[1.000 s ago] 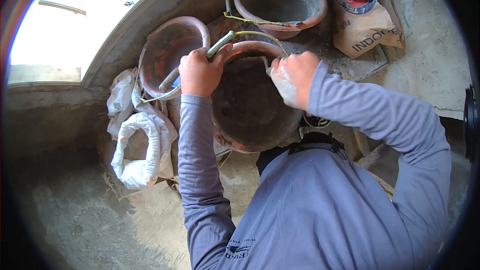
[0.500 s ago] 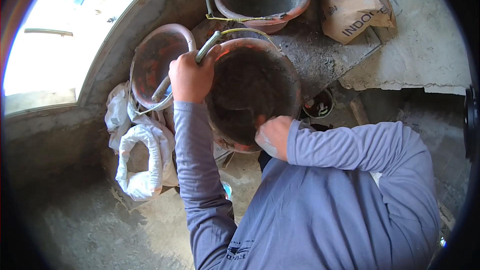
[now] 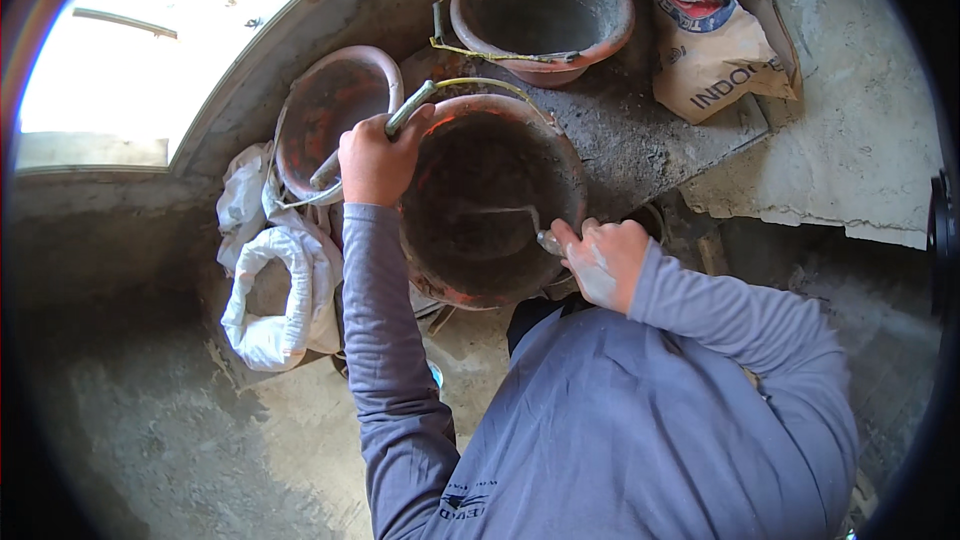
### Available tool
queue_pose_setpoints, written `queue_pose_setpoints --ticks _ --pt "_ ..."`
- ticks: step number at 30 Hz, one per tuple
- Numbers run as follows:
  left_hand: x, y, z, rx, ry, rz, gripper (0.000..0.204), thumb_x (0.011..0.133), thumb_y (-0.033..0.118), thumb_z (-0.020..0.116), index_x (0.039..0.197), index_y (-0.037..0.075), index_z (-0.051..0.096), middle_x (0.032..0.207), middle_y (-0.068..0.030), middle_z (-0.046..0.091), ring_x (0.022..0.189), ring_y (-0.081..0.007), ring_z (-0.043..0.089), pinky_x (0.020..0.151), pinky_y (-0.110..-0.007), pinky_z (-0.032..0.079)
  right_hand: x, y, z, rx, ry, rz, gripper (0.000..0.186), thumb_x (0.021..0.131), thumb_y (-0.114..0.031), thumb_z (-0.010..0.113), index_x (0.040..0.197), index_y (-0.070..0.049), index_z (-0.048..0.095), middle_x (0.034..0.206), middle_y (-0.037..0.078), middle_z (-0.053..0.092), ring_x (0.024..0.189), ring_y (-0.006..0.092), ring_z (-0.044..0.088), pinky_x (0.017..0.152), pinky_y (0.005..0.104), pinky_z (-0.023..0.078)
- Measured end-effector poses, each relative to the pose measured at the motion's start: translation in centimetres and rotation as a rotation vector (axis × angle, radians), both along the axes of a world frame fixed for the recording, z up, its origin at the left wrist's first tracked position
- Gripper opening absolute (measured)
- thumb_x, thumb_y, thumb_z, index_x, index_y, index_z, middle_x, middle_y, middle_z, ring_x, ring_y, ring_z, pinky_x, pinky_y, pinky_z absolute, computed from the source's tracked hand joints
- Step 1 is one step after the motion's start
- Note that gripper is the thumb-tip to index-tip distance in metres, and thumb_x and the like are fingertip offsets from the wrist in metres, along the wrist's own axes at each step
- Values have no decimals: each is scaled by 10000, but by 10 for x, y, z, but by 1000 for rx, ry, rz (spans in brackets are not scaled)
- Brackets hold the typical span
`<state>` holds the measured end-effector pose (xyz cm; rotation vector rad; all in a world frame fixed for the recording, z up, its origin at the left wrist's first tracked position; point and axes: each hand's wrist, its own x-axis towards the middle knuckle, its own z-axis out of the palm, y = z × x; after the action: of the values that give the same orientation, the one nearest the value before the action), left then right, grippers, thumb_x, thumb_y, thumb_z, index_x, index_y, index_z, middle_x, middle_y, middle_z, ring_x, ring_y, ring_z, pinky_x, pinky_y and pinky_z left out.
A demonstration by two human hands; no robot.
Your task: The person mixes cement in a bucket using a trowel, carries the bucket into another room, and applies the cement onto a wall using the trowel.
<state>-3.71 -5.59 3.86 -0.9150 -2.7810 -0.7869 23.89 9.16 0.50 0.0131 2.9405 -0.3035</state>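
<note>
A dirty orange bucket (image 3: 470,285) caked with grey mortar hangs in front of me. My left hand (image 3: 375,160) is closed around its wire handle with a grey sleeve (image 3: 412,105) at the far rim. My right hand (image 3: 600,260) grips a trowel (image 3: 505,212) at the bucket's near right rim, its blade reaching into the dark inside. Both arms wear grey-blue long sleeves.
A second orange bucket (image 3: 325,115) stands to the left and a third (image 3: 545,5) on a grey ledge behind. A paper cement sack (image 3: 715,35) leans at the back right. White woven bags (image 3: 275,290) lie on the concrete floor at left. A bright opening (image 3: 150,50) is upper left.
My right hand came off the bucket's far right rim, dropped to its near side and now holds the trowel inside it. My left hand kept its grip on the handle.
</note>
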Motion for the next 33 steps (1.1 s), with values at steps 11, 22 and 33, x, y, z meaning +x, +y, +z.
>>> queue_pose_setpoints --ticks 11,22,33 --pt "34 -49 -4 118 -128 249 470 911 449 735 870 -20 733 593 -148 580 536 -199 545 585 -376 456 34 18 8 -148 44 -117 436 900 -332 675 1256 -84 644 809 138 660 666 311 684 542 441 507" --pt "58 -92 -18 265 -177 494 552 900 482 741 763 -49 685 533 -103 544 503 -180 496 549 -380 434 45 -9 22 -397 187 -254 465 853 -332 730 1257 -135 611 759 164 658 694 386 686 618 505 550" --pt "54 -109 -34 466 -280 389 474 940 417 717 871 -53 718 556 -128 555 528 -179 480 562 -384 435 36 -26 -8 -439 126 -412 451 869 -313 745 1217 -40 655 840 201 706 768 397 705 693 489 554"
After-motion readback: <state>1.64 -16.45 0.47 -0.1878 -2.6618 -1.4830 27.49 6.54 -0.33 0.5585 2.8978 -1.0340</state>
